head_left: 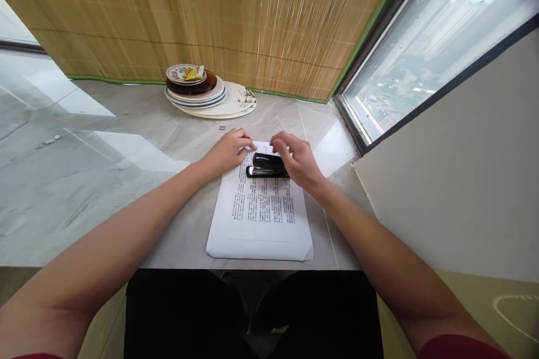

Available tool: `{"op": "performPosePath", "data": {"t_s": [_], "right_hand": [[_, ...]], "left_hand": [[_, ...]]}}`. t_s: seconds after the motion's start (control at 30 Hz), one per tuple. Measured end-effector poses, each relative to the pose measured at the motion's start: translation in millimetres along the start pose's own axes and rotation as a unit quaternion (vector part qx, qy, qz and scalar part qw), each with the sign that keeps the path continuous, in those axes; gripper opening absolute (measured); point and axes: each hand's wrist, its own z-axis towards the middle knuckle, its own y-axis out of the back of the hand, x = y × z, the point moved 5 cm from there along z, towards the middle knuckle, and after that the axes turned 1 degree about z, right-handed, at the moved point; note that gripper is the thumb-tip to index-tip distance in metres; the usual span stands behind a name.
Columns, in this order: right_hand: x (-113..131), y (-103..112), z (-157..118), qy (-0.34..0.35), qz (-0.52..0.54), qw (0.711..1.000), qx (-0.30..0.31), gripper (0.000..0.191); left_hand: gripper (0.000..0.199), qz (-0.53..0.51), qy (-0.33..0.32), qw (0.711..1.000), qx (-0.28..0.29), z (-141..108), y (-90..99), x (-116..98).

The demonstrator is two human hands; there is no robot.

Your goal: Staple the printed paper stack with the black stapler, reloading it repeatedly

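A printed sheet of white paper (pixel 261 235), perhaps a stack, lies on the grey marble surface close to its front edge. Across its upper part rests a black stapler (pixel 268 166). My left hand (pixel 229 151) is at the paper's upper left edge, fingers apart and holding nothing, its fingertips near the top of the sheet. Beside the stapler's right end is my right hand (pixel 297 160), with its fingers curled; it partly covers that end. Whether its fingers touch the stapler or hold something small cannot be made out.
Stacked plates (pixel 242 102) stand at the back, with a small yellow packet (pixel 194 74) on top. Small grey staples (pixel 222 128) lie behind my left hand. A bamboo blind (pixel 189 17) hangs behind the surface; a window and a wall are at the right.
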Motion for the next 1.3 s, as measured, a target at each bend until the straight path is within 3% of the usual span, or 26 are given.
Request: {"op": "performPosePath", "data": {"t_s": [0.07,0.13,0.27,0.43,0.6,0.97,1.2,1.3], "right_hand": [[-11.2,9.1,2.7,-0.064,-0.009,0.997,-0.051,0.033],[-25.6,19.4,5.0,-0.13,0.007,0.991,-0.041,0.026],[-47.5,39.5,4.8,-0.239,0.17,0.954,0.064,0.017],[-50.5,44.7,-2.6,-0.306,0.27,0.891,0.2,0.025],[-46.8,36.6,-4.9,-0.294,0.319,0.866,0.249,0.046],[-50.7,27.7,-2.6,-0.273,0.296,0.875,0.268,0.055],[-53.5,30.0,-2.8,-0.262,0.253,0.886,0.287,0.059],[-50.5,33.2,-1.1,-0.243,0.262,0.898,0.256,0.059]], "left_hand": [[0.026,0.013,0.016,1.0,-0.002,-0.6,2.0,-0.5],[0.022,0.028,0.037,0.999,0.001,-1.3,3.9,-0.7],[0.036,0.059,0.073,0.995,0.022,-2.6,5.2,-3.0],[0.029,0.056,0.118,0.991,0.012,-3.0,6.4,-2.8],[0.024,0.049,0.125,0.991,0.001,-3.4,6.6,-1.2],[0.022,-0.067,0.168,0.982,-0.047,1.3,-0.4,25.5],[0.023,-0.068,0.184,0.98,-0.041,1.1,0.7,25.4],[0.022,-0.067,0.184,0.98,-0.042,1.2,1.4,24.6]]}}
